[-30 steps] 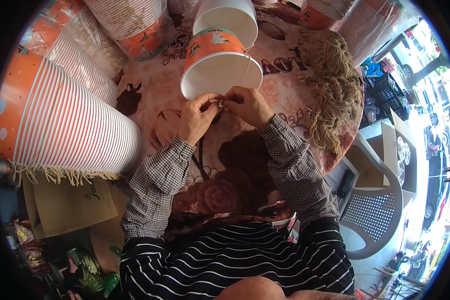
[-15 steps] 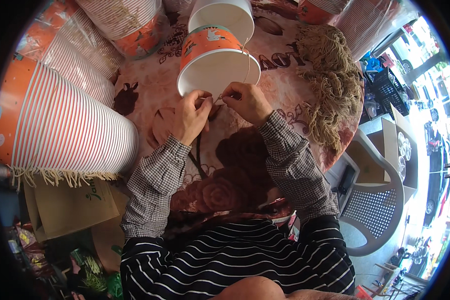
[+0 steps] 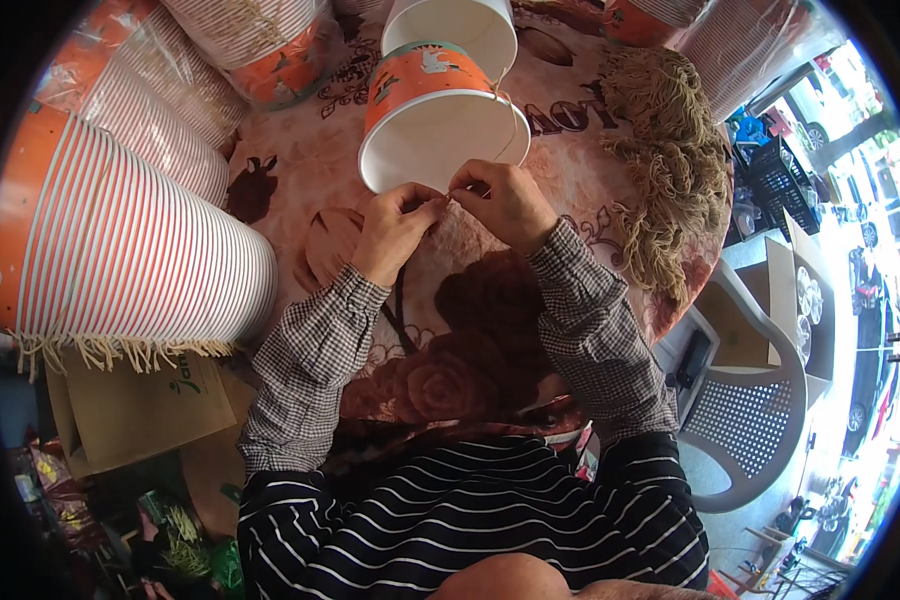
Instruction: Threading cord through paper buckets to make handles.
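Observation:
An orange paper bucket (image 3: pixel 425 78) with a white rim lies on its side, its open mouth toward me. A thin tan cord (image 3: pixel 514 118) hangs from the right side of its rim. Just in front of the mouth, my left hand (image 3: pixel 396 232) and my right hand (image 3: pixel 510 206) meet fingertip to fingertip. Both are closed in a pinch on a bit of cord, mostly hidden by the fingers. Behind this bucket lies another white paper bucket (image 3: pixel 470 32), also with its mouth facing me.
A long nested stack of paper buckets (image 3: pixel 155 225) lies at the left, cord ends fringing its underside. Plastic-wrapped stacks (image 3: pixel 260 45) stand behind. A heap of tan cords (image 3: pixel 670 165) covers the table's right side. A grey plastic chair (image 3: pixel 740 420) stands at the right.
My hands have shifted slightly right, and their fingertips have come together where a short piece of cord showed between them. The view has moved a little; the bucket appears slightly farther right.

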Demonstrator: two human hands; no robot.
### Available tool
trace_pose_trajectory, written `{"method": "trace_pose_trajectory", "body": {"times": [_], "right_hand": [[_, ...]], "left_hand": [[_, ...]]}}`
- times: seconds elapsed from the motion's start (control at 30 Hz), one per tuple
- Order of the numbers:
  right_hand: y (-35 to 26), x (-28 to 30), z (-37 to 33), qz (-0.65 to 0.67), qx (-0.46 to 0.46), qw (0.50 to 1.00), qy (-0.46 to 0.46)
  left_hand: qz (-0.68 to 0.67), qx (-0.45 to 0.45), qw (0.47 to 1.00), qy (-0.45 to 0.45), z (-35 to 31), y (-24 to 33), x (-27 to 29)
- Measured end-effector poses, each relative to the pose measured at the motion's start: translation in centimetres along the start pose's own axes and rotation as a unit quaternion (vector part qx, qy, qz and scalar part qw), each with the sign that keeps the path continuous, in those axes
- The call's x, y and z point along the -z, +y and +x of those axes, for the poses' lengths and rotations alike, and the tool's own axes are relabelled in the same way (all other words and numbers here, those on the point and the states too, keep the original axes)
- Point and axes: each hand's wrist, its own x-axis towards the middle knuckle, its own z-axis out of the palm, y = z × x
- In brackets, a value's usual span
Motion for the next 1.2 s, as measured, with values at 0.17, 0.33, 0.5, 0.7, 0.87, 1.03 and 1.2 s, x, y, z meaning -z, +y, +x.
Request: {"method": "trace_pose_trajectory", "body": {"times": [0.17,0.33,0.5,0.7,0.87,1.03,1.2], "right_hand": [[0.0,0.3,0.0,-0.01,-0.011,1.0,-0.013],[0.0,0.5,-0.1,-0.015,-0.008,1.0,-0.016],[0.0,0.6,-0.1,-0.011,-0.01,1.0,-0.025],[0.1,0.5,-0.1,-0.012,-0.003,1.0,-0.011],[0.0,0.7,-0.1,-0.053,-0.003,0.998,-0.012],[0.0,0.5,0.0,-0.063,-0.002,0.998,-0.001],[0.2,0.5,-0.1,-0.063,0.006,0.998,0.016]], "left_hand": [[0.044,-0.012,0.999,0.02,0.0,-0.2,-0.2],[0.063,-0.04,0.997,0.025,0.3,-0.9,-0.3],[0.052,-0.039,0.998,0.025,0.3,-1.0,-0.4],[0.087,-0.044,0.995,0.022,0.6,-1.5,-0.1],[0.093,-0.069,0.993,0.016,0.6,-1.4,-0.3],[0.111,-0.084,0.99,0.025,0.8,-2.1,-0.1],[0.129,-0.098,0.986,0.026,0.5,-1.3,-0.3]]}}
